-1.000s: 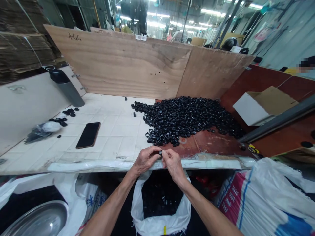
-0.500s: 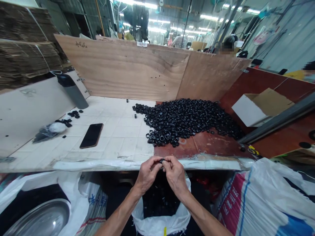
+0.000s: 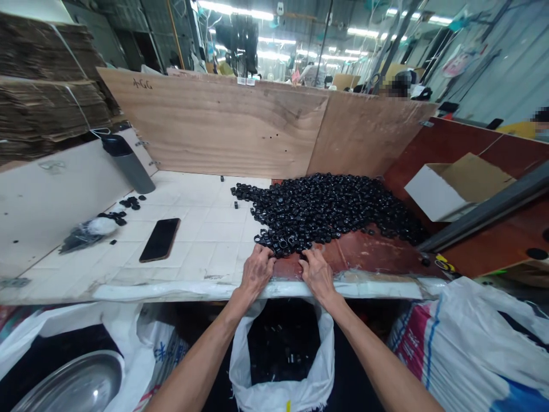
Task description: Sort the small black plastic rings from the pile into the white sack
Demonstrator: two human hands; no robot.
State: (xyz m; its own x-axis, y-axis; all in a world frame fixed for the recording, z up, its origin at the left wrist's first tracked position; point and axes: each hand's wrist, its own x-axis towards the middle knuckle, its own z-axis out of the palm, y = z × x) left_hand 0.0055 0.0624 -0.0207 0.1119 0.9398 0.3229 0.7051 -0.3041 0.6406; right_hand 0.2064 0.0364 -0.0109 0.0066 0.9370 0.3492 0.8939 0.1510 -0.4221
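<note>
A large heap of small black plastic rings (image 3: pixel 326 209) covers the far side of a red-brown board (image 3: pixel 364 254). My left hand (image 3: pixel 257 272) rests at the heap's near edge, its fingertips on the rings. My right hand (image 3: pixel 317 274) lies on the board just to the right, its fingertips close to the same edge. Neither hand visibly holds a ring, though the fingers hide some of them. Below the table edge, a white sack (image 3: pixel 281 389) gapes open between my forearms, with black rings inside.
A black phone (image 3: pixel 159 240) and a few loose rings (image 3: pixel 131 202) lie on the white-covered tabletop (image 3: pixel 197 240). A steel basin (image 3: pixel 72 386) and a woven sack (image 3: pixel 476 349) sit below the edge. Plywood boards (image 3: pixel 214 123) wall the far side.
My hands have moved forward from the table edge onto the heap's near side and come apart. The small black ring held between them earlier no longer shows.
</note>
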